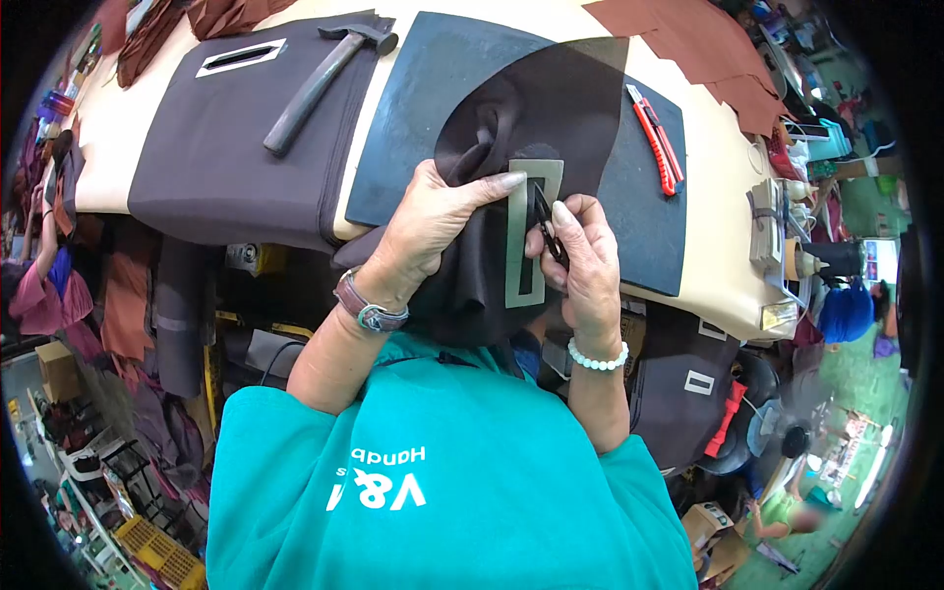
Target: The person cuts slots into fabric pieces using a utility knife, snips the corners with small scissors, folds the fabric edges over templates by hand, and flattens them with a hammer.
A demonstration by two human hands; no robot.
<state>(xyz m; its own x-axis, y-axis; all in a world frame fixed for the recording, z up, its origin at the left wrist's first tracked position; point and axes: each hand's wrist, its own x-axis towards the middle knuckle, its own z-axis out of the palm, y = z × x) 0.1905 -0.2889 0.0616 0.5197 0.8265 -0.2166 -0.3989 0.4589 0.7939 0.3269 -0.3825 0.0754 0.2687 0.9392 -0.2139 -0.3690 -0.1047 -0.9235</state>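
A dark brown sheet of leather or fabric (570,98) is gathered up in front of me, partly over a black mat. On it lies a rectangular metal frame (515,246) with a long slot. My left hand (428,221) pinches the sheet and the frame's upper left edge, thumb on top. My right hand (587,258) grips small black snips (552,234), their tips at the slot's upper part. Whether the blades are apart is too small to tell.
On the black mat (433,88) rests a red utility knife (657,143). A hammer (315,93) lies to the left on a dark stack of sheets (216,147) bearing another metal frame (241,57). Brown pieces (688,44) lie at the far right.
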